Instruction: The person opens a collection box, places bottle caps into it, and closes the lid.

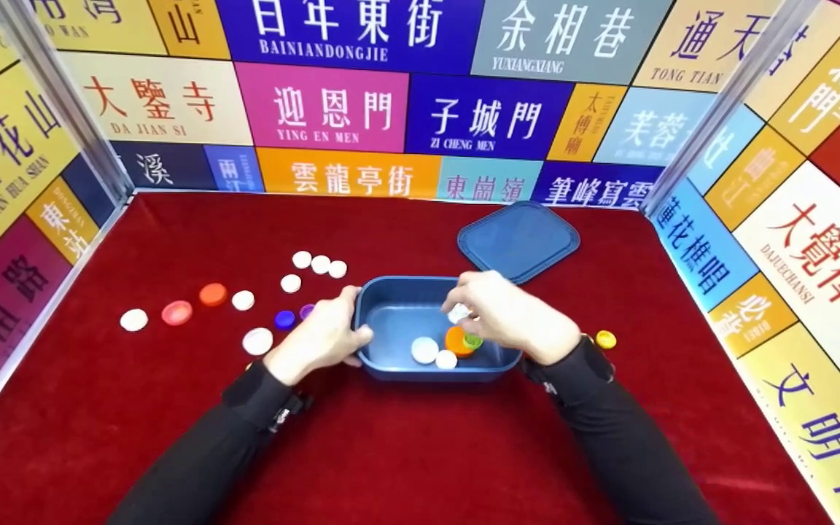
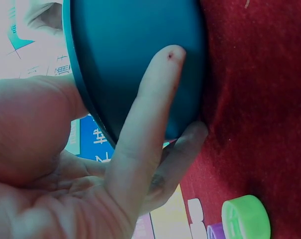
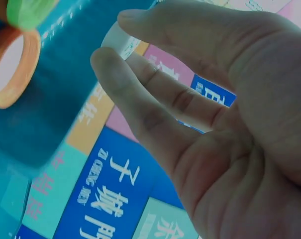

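My left hand [image 1: 318, 328] grips the near-left end of a blue rectangular plastic container [image 1: 389, 324]. In the left wrist view its thumb lies at the rim and its fingers lie along the outer wall [image 2: 140, 45]. Over the container's right half, my right hand [image 1: 507, 313] pinches a white bottle cap [image 1: 458, 313] between thumb and fingers; the right wrist view shows this cap [image 3: 118, 41] at the fingertips. Inside the container lie two white caps [image 1: 424, 350], an orange cap [image 1: 456, 340] and a green cap [image 1: 472, 340], partly covered by the right hand.
A blue lid [image 1: 518, 239] lies behind the container. Left of it, several white caps [image 1: 302, 259], red caps [image 1: 177, 313] and a blue cap [image 1: 285, 319] are spread on the red cloth [image 1: 405, 452]. A yellow cap [image 1: 606, 339] lies right. Printed panels [image 1: 321, 106] wall the table.
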`<state>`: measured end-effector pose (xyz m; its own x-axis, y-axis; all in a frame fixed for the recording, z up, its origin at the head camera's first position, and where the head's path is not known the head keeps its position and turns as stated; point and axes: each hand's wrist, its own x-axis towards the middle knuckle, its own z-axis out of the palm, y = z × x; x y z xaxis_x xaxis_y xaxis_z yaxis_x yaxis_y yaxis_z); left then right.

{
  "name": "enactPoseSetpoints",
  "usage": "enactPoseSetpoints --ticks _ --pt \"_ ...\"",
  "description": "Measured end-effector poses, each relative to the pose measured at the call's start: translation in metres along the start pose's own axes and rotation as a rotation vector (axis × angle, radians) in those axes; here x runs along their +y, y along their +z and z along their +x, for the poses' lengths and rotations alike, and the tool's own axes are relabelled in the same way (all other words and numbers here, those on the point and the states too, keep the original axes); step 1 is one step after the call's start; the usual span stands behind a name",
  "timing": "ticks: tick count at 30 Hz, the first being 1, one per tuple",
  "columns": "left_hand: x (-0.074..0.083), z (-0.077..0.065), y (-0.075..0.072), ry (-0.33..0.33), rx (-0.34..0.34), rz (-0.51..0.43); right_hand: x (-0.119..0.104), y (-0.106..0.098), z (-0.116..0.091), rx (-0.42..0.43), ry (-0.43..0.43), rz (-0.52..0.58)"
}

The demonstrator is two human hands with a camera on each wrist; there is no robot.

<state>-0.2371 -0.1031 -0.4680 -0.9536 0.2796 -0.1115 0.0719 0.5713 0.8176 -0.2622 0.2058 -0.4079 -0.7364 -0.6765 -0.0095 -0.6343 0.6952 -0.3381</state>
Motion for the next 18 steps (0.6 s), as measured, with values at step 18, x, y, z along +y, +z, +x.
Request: enactPoseSetpoints --ticks 18 --pt "0.0 -0.001 0.0 0.003 -0.006 -0.004 -0.007 0.033 0.007 0.006 -0.083 -0.085"
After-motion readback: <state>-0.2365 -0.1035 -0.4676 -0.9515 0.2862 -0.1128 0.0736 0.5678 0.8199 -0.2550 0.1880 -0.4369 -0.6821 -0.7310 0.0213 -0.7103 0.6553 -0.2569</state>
